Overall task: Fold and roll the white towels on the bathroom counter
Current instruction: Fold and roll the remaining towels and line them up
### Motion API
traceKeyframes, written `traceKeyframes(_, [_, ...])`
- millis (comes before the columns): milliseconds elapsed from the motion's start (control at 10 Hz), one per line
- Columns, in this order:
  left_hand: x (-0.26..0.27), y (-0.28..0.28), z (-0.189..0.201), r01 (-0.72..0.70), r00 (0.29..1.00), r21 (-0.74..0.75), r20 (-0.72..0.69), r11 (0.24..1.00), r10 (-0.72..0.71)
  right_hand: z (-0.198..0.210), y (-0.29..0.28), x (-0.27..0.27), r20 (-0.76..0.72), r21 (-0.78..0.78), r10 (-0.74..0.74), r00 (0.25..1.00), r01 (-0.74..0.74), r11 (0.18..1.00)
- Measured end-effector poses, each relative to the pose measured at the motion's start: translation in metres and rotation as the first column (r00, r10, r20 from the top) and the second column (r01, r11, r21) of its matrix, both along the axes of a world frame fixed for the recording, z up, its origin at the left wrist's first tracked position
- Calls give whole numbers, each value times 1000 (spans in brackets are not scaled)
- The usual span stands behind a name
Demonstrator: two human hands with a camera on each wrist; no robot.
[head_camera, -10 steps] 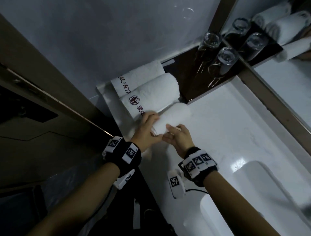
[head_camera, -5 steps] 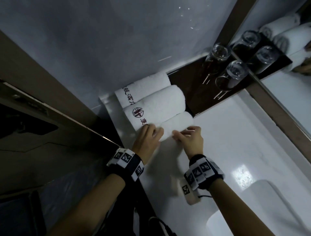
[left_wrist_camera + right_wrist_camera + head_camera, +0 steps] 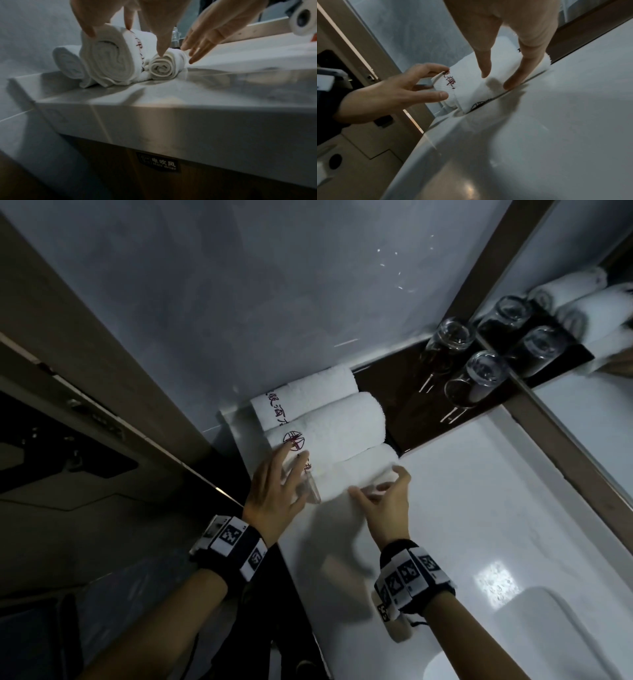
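Note:
Three rolled white towels lie side by side in the counter's far left corner. The far roll (image 3: 305, 395) and the middle roll (image 3: 329, 426) carry red print. The small roll (image 3: 356, 474) is nearest and lies against the middle roll. My left hand (image 3: 291, 470) holds straight fingers against the near ends of the middle roll (image 3: 108, 60) and the small roll (image 3: 163, 67). My right hand (image 3: 376, 487) touches the small roll's long side (image 3: 488, 81) with straight fingers (image 3: 513, 83) that reach down to the counter. Neither hand grips anything.
A dark tray (image 3: 394, 385) with upturned glasses (image 3: 479, 374) stands just behind the towels, by the mirror (image 3: 582, 422). The counter edge (image 3: 154, 108) drops off on the left, above a hair-drier drawer label (image 3: 157, 162). A sink basin (image 3: 548, 628) lies at the near right.
My left hand has let go of the small roll's end and now lays straight fingers against the roll ends. My right hand slid along the small roll's side. The roll now lies snug against the middle one.

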State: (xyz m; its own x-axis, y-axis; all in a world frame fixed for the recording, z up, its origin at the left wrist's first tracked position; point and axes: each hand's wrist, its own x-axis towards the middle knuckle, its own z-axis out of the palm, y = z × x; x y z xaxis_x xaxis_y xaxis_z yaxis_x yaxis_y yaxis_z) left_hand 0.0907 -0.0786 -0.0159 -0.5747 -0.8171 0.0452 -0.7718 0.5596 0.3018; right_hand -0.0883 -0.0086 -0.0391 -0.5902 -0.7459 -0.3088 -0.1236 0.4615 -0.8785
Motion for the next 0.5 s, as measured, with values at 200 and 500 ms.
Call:
traceKeyframes(200, [6, -20, 0, 118, 993, -86, -10, 989, -119, 0, 0, 16, 106, 28, 96, 990, -99, 995])
traceKeyframes(500, [36, -13, 2, 103, 990, 151, -107, 983, -87, 14, 15, 22, -278, 79, 224, 934, -210, 975])
